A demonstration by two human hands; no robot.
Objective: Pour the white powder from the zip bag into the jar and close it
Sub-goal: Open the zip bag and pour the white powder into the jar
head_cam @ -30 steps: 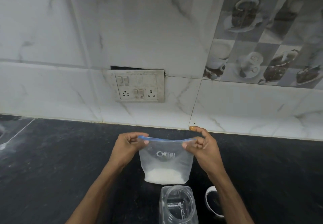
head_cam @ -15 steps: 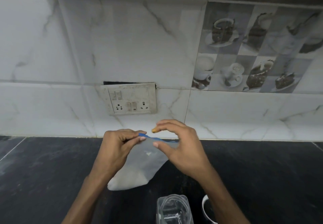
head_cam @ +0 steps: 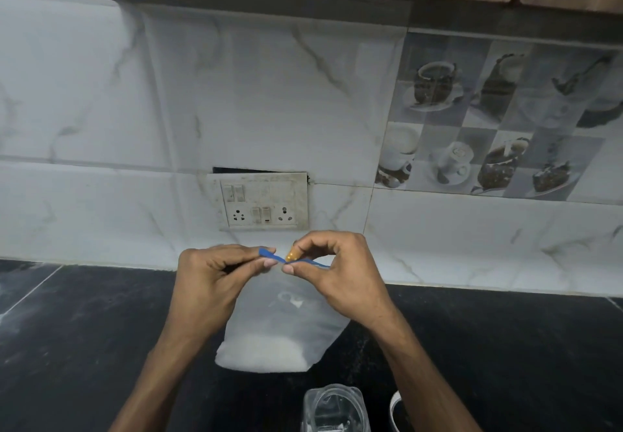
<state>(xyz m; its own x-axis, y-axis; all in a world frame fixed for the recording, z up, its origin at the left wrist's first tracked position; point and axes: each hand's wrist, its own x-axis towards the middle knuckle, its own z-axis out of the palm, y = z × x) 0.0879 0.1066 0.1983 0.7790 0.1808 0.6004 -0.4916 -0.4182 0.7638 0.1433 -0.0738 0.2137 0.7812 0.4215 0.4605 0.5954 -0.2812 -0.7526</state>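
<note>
Clearly the opening step: left hand (head_cam: 209, 283) and right hand (head_cam: 340, 273) each pinch the blue seal (head_cam: 269, 254) of the zip bag (head_cam: 290, 327) over the table (head_cam: 84, 347), powder (head_cam: 263, 354) at its bottom. Next, fingers must part the seal, then tip it over the jar (head_cam: 333, 408).

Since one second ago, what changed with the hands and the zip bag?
The right hand slid left along the blue zip strip and now pinches it close to the left hand, which kept its pinch. The zip bag is now tilted. The white powder stays at its bottom; the clear jar still stands open on the black counter.
</note>
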